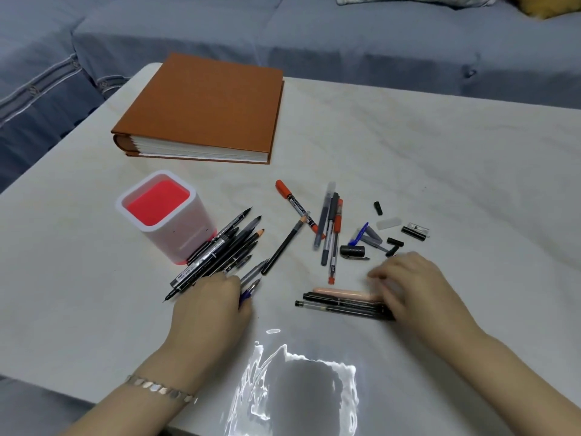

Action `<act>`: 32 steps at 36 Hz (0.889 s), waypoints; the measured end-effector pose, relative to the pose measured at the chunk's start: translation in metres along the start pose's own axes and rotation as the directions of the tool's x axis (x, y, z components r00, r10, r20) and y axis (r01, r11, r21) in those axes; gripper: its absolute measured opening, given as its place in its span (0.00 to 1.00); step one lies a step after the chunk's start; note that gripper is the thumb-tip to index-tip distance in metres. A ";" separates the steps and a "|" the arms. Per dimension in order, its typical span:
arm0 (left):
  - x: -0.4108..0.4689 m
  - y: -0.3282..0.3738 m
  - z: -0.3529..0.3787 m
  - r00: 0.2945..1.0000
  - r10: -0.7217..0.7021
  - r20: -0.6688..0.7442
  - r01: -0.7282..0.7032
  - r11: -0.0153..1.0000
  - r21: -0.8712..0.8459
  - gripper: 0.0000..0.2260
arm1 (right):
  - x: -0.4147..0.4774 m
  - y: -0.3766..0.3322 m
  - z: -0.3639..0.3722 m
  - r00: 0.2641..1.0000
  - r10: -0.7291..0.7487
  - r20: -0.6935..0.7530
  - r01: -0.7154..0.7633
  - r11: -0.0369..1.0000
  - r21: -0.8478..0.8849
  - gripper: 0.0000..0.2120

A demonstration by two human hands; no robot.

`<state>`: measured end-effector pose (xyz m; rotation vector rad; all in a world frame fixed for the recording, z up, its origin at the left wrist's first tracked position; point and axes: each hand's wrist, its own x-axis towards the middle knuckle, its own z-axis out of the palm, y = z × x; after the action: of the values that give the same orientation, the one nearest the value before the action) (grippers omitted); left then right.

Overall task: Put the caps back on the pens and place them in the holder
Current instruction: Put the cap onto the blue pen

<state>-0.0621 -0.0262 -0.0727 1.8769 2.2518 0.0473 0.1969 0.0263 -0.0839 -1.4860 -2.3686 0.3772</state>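
The left hand [210,305], in the lower middle of the frame, lies with bent fingers over the near ends of a pile of pens [226,250]; I cannot tell if it really grips any. The right hand [415,287], lower right and blurred, covers the right ends of a few dark pens [342,303] lying side by side; its grip is also unclear. The white holder [176,237] stands left of centre, touching the pile. Loose caps [388,236] lie right of centre on the table [440,152].
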 end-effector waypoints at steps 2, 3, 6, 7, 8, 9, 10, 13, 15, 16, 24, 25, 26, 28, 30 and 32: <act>0.001 0.004 -0.005 0.998 0.025 -0.052 -0.028 0.998 -0.054 0.09 | 0.021 0.003 -0.003 0.999 -0.038 -0.039 0.036 0.999 -0.038 0.09; 0.002 0.005 -0.007 0.996 0.037 -0.080 -0.045 0.995 -0.093 0.09 | 0.032 0.005 -0.004 0.998 -0.046 -0.050 0.043 0.997 -0.067 0.11; 0.002 0.009 -0.015 0.988 0.054 -0.147 -0.087 0.969 -0.229 0.10 | 0.062 0.011 0.000 0.999 -0.038 -0.017 0.035 0.991 -0.127 0.13; 0.002 0.010 -0.018 0.984 0.061 -0.167 -0.104 0.959 -0.265 0.09 | 0.069 0.013 0.002 0.999 -0.033 0.013 0.034 0.991 -0.126 0.13; 0.002 0.011 -0.020 0.981 0.066 -0.185 -0.120 0.946 -0.301 0.08 | 0.075 0.015 0.005 0.998 -0.027 0.054 0.034 0.992 -0.125 0.13; 0.001 0.011 -0.022 0.978 0.069 -0.197 -0.134 0.930 -0.341 0.08 | 0.080 0.016 0.007 0.995 -0.021 0.101 0.034 0.990 -0.133 0.13; 0.001 0.012 -0.024 0.977 0.071 -0.199 -0.145 0.911 -0.385 0.07 | 0.084 0.017 0.009 0.991 -0.019 0.136 0.038 0.989 -0.144 0.13; 0.000 0.015 -0.027 0.981 0.079 -0.179 -0.157 0.862 -0.482 0.04 | 0.087 0.017 0.009 0.985 -0.033 0.171 0.064 0.981 -0.183 0.11; 0.002 0.018 -0.027 0.979 0.096 -0.178 -0.175 0.839 -0.514 0.03 | 0.085 0.016 0.008 0.986 -0.073 0.148 0.104 0.972 -0.212 0.11; 0.002 0.019 -0.027 0.979 0.103 -0.178 -0.183 0.826 -0.533 0.03 | 0.082 0.014 0.006 0.989 -0.089 0.114 0.110 0.975 -0.191 0.11; 0.001 0.041 -0.029 0.984 0.165 -0.069 -0.161 0.645 -0.747 0.14 | 0.033 -0.030 -0.021 0.947 0.313 -0.068 -0.172 0.677 0.716 0.11; 0.001 0.044 -0.029 0.981 0.182 -0.060 -0.162 0.618 -0.770 0.15 | 0.027 -0.036 -0.025 0.939 0.342 -0.045 -0.171 0.575 0.800 0.12; 0.000 0.046 -0.029 0.979 0.198 -0.048 -0.159 0.591 -0.791 0.16 | 0.022 -0.041 -0.028 0.931 0.364 -0.026 -0.170 0.495 0.852 0.12; -0.002 0.051 -0.030 0.970 0.242 -0.033 -0.166 0.555 -0.815 0.15 | 0.013 -0.048 -0.034 0.909 0.416 0.004 -0.174 0.372 0.912 0.12; -0.004 0.055 -0.031 0.961 0.275 -0.034 -0.187 0.551 -0.813 0.14 | 0.006 -0.050 -0.039 0.882 0.471 0.028 -0.177 0.277 0.945 0.12; -0.004 0.057 -0.031 0.957 0.287 -0.043 -0.208 0.573 -0.793 0.13 | 0.001 -0.051 -0.042 0.859 0.507 0.065 -0.195 0.207 0.959 0.11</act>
<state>-0.0116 -0.0162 -0.0327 1.5776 1.4529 0.8492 0.1710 0.0078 -0.0257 -1.2346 -1.0042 1.3361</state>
